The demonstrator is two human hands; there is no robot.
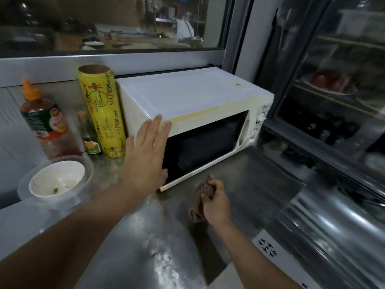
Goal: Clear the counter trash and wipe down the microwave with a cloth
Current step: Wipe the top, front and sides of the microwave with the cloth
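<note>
Now bracing microwave (187, 97), cloth (203, 197) in hand.
Left hand (145, 151) flat, fingers straight, against microwave's front-left corner; right hand (214, 202) clenched round brown cloth on steel counter (260, 184), just before microwave's front edge.

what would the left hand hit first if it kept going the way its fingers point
Probably the microwave: the left hand is open, its fingers aimed up and right at the top front left corner, with the fingertips already at or on that edge. Contact itself is hard to judge.
</note>
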